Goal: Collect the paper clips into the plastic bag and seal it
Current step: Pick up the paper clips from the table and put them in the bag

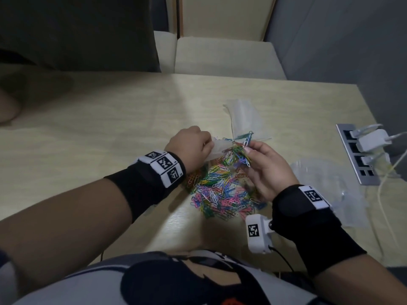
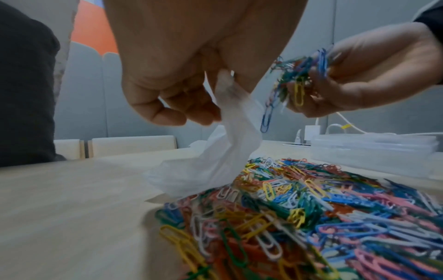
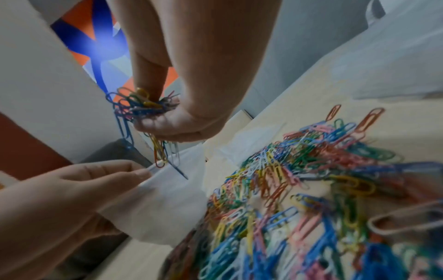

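We work at a pale wood-grain tabletop (image 1: 110, 119) with a smooth, slightly glossy face; cream cushioned seats (image 1: 224, 56) stand beyond its far edge, and a metal socket strip (image 1: 357, 159) with white plugs and cords is set in near its right edge. Our left hand (image 1: 189, 146) pinches the top edge of the plastic bag (image 2: 215, 166) between thumb and curled fingers, lifting the thin, crinkled, translucent film so that its lower part trails onto the tabletop just beside the pile. Our right hand (image 1: 267, 166) is closed round a bunch of paper clips (image 2: 299, 75), held above the bag, a few looped wires dangling below the fingers. The pile of paper clips (image 1: 220, 190) lies loose on the tabletop between our wrists, a tangle of blue, green, yellow, pink, orange and white coated wire. More clear plastic packaging (image 1: 326, 183) sits to the right.
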The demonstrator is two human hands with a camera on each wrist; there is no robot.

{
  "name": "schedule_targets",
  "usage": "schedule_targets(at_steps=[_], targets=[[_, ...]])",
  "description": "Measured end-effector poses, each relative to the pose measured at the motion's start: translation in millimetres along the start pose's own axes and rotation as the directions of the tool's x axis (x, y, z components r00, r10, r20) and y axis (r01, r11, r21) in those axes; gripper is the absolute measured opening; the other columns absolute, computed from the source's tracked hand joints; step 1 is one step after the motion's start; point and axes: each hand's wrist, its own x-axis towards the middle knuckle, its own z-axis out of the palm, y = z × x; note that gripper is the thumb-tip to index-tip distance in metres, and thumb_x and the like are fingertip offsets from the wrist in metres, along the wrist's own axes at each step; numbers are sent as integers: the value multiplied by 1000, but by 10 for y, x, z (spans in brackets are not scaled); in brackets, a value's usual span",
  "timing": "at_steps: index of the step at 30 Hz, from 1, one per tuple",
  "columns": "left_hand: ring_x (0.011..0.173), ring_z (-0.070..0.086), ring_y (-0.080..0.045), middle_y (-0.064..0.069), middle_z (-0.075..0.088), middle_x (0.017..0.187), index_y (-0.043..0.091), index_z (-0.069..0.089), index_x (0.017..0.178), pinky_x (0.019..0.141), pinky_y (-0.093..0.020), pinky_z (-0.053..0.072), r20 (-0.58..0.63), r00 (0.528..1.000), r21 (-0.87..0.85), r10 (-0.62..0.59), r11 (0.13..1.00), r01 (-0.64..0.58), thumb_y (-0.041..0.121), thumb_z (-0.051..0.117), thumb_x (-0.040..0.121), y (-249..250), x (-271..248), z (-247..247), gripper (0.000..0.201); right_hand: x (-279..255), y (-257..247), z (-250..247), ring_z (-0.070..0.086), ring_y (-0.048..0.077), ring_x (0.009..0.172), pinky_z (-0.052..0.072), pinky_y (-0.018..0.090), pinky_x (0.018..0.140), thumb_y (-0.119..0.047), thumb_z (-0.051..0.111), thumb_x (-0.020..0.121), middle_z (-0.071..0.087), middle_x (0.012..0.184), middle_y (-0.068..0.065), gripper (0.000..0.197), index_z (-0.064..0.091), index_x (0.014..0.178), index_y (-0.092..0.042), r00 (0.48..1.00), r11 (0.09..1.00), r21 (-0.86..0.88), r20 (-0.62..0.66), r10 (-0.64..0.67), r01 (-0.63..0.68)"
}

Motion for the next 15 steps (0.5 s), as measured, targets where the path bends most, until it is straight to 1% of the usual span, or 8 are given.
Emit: schedule_targets(at_steps=[2, 4, 7, 8, 10, 12, 13, 15], targets=[[88, 56, -29, -7, 54, 90, 15, 64, 96, 78, -37, 47, -1, 1000, -4, 22, 1000, -22, 32, 44, 94, 71, -15, 15, 26, -19, -19, 61, 66, 12, 66, 56, 20, 57, -1, 50, 94, 68, 83, 5, 11, 56, 92, -10, 999, 993, 114, 18, 36, -38], [88, 57, -29, -8, 57, 92, 15, 64, 98, 76, -35, 45, 11, 999, 4, 44, 999, -44, 30, 46, 94, 148, -30, 33, 24, -28, -4, 107, 64, 13, 71, 57, 19, 56, -2, 49, 95, 65, 87, 6, 9, 55, 94, -9, 996, 980, 177, 28, 82, -86], [87, 57, -28, -9, 60, 94, 14, 61, 101, 71, -32, 39, 8, 997, 2, 82, 997, -82, 27, 45, 95, 245, -57, 54, 22, -23, 48, 140, 58, 17, 84, 59, 22, 57, -1, 49, 96, 59, 88, 7, 9, 54, 90, -6, 988, 972, 185, -14, 152, -147], [88, 57, -28, -9, 61, 95, 14, 60, 102, 71, -31, 38, 5, 996, -13, 88, 996, -87, 27, 45, 95, 263, -65, 55, 21, -23, 63, 146, 58, 17, 84, 59, 22, 56, 0, 49, 96, 58, 87, 7, 10, 54, 89, -5, 984, 969, 183, -34, 175, -166], [90, 57, -27, -8, 62, 97, 14, 59, 104, 74, -31, 40, 4, 996, -57, 86, 995, -86, 26, 46, 94, 287, -85, 58, 20, -38, 81, 145, 62, 16, 78, 59, 22, 55, -1, 47, 97, 61, 86, 9, 12, 56, 90, -2, 975, 965, 161, -35, 217, -209], [91, 57, -27, -8, 63, 98, 15, 58, 103, 77, -33, 43, 9, 997, -86, 83, 993, -82, 25, 47, 93, 306, -102, 60, 18, -49, 89, 149, 65, 18, 73, 61, 25, 61, 1, 46, 97, 62, 87, 12, 13, 57, 91, 1, 965, 959, 126, -38, 260, -253], [91, 57, -27, -8, 64, 98, 15, 58, 101, 77, -34, 43, 12, 997, -93, 80, 993, -79, 25, 47, 93, 314, -109, 64, 17, -47, 89, 149, 65, 20, 75, 61, 29, 67, 3, 45, 97, 61, 88, 13, 13, 56, 91, 2, 959, 954, 123, -48, 280, -273], [89, 58, -26, -6, 65, 95, 16, 58, 98, 74, -33, 43, 19, 998, -105, 62, 993, -59, 25, 47, 93, 320, -113, 68, 16, -37, 72, 157, 63, 27, 84, 59, 36, 80, 7, 44, 96, 60, 95, 16, 11, 54, 93, 5, 946, 943, 127, -63, 318, -308]])
